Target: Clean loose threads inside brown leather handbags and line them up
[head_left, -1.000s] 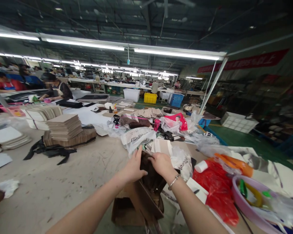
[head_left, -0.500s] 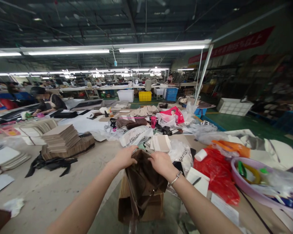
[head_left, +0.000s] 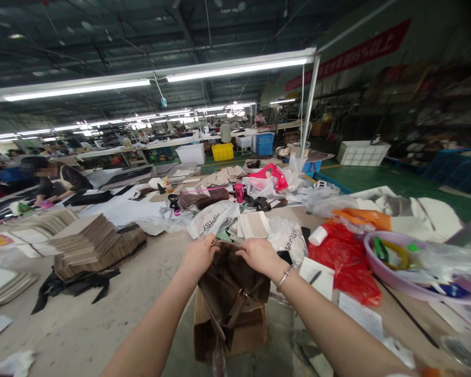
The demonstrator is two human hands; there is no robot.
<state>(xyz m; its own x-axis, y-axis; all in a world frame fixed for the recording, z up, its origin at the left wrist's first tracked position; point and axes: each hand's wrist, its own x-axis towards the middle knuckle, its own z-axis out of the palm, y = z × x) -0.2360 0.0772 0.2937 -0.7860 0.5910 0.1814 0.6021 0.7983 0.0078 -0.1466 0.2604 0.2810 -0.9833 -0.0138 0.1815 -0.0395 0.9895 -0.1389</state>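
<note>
A brown bag [head_left: 232, 285] hangs between my two hands with its upper edge toward the table and a small metal fitting on its front. My left hand [head_left: 198, 256] pinches the bag's upper left edge. At the upper right edge, the fingers of my right hand [head_left: 261, 256] are closed on the same bag, with a bracelet [head_left: 284, 278] round that wrist. Below the bag stands an open cardboard box [head_left: 251, 332], partly covered by it. Just beyond my hands lies a stack of beige panels [head_left: 253, 225] beside white printed plastic bags [head_left: 214, 219].
Stacked beige boards [head_left: 86, 233] and black straps [head_left: 76, 283] lie on the table [head_left: 113, 324] at left. At right are a red plastic bag [head_left: 341, 262], a notebook [head_left: 317, 275] and a lilac basin [head_left: 371, 246]. A co-worker [head_left: 60, 178] bends over the table at far left.
The view has tilted and shifted slightly to the right. Both hands keep hold of the brown bag's edge, and the bag hangs a little wider open.
</note>
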